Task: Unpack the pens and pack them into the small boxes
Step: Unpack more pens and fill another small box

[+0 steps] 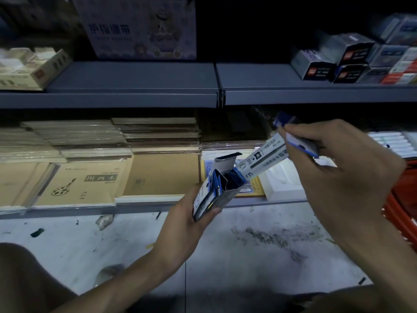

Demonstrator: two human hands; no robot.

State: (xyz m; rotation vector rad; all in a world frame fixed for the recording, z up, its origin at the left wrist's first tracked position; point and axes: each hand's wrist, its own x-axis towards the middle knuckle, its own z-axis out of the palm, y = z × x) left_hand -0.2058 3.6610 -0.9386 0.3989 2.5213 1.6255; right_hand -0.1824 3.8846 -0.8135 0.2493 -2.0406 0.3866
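Pens in a long white-and-blue paper sleeve [261,161] slant up-right from the small grey open cardboard box [216,193], lower end at its mouth; right hand [338,168] pinches the upper end, left hand [180,224] grips the box.

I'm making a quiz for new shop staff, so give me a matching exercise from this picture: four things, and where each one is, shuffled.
Things: 1 small open box; 2 long pen packet; 3 brown notebooks; 4 stacked small boxes.
Places: A upper shelf; B left hand; C lower shelf; D right hand.
Pairs: 1-B, 2-D, 3-C, 4-A.
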